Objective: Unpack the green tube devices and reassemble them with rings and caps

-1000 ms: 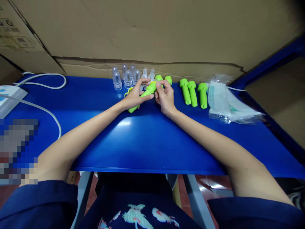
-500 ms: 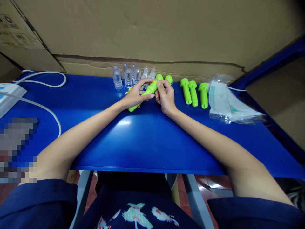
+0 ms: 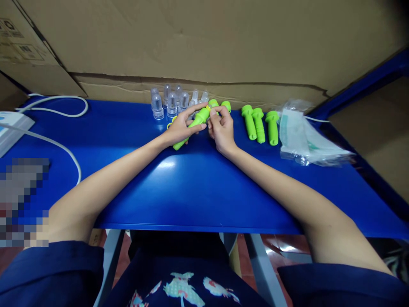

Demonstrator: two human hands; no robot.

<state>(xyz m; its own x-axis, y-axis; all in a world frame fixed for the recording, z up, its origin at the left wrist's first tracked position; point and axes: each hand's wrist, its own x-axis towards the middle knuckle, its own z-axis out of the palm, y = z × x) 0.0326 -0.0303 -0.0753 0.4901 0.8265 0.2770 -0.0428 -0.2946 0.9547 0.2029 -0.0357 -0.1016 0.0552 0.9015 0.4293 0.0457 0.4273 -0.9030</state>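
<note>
My left hand (image 3: 181, 127) is wrapped around a green plastic flashlight body (image 3: 200, 118), which tilts with its narrow end toward me and its wide end up to the right. At that wide end, a small yellow part (image 3: 208, 108) with something clear beside it shows between my hands. The thumb and fingers of my right hand (image 3: 223, 128) are pinched together there; what they grip is mostly hidden. Close behind my left hand stand several clear plastic domes (image 3: 172, 103), and yellow rings (image 3: 173, 121) lie partly covered by it.
Two green caps (image 3: 226, 105) sit behind my right hand. Three more green flashlight bodies (image 3: 259, 125) lie to the right, beside plastic-wrapped packets (image 3: 297, 136). On the left are a white power strip (image 3: 14, 128) and its cable (image 3: 60, 146). Cardboard (image 3: 204, 42) walls the back of the blue table (image 3: 198, 192).
The wide end of the flashlight body has shifted slightly, and more of the yellow part shows between my hands. Both hands keep nearly the same place and grip.
</note>
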